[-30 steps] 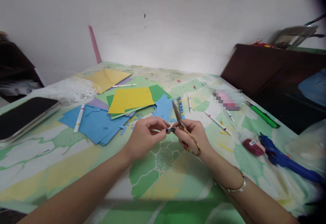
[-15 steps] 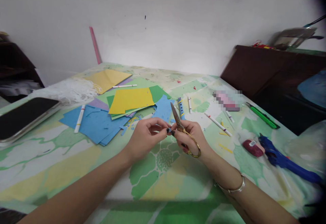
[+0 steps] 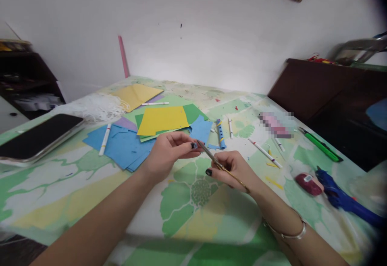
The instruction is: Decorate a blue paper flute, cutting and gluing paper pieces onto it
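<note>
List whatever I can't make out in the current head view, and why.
All in the head view:
- Anything pinched by the left hand: too small, and the fingers cover it.
- Lower handle loops of the scissors: hidden by the right hand.
- Markings on the pink item: blocked by pixelation.
- Far end of the phone: cut off by the left edge.
</note>
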The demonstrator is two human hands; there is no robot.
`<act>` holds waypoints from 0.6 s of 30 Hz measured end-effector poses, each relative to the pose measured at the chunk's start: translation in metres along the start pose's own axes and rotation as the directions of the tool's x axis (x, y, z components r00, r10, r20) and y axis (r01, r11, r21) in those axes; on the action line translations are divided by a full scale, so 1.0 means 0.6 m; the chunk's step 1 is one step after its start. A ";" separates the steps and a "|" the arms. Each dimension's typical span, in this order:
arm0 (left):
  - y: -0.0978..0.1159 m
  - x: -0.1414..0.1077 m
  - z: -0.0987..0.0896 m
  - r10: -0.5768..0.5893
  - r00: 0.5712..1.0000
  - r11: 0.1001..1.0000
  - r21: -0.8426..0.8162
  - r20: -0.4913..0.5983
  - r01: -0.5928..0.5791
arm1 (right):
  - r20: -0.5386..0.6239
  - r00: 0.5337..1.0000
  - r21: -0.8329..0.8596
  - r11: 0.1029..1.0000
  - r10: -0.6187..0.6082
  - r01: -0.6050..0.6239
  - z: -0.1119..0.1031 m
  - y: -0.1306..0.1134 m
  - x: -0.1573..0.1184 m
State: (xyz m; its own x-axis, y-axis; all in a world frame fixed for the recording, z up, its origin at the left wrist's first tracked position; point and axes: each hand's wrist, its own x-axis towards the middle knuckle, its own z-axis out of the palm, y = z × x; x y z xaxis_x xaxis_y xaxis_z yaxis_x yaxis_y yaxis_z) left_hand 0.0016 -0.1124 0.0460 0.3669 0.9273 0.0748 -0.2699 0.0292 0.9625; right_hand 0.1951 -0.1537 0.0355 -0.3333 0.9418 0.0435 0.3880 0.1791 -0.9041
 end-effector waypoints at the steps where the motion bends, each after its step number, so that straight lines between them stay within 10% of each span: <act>1: 0.003 0.000 -0.004 -0.005 1.000 1.000 -0.021 -0.002 0.005 | -0.002 1.000 -0.027 1.000 -0.001 0.001 0.000 0.001 0.000; 18: 0.005 -0.002 -0.002 0.103 0.994 0.994 0.044 -0.038 -0.101 | -0.095 0.995 -0.162 0.987 -0.007 -0.008 0.011 0.012 0.002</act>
State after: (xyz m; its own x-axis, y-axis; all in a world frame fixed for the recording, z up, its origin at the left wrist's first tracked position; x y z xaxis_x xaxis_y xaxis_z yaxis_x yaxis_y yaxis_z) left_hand -0.0007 -0.1132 0.0486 0.3033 0.9387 0.1636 -0.2658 -0.0815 0.9606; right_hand 0.1917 -0.1529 0.0263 -0.2532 0.9632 0.0900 0.5246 0.2149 -0.8238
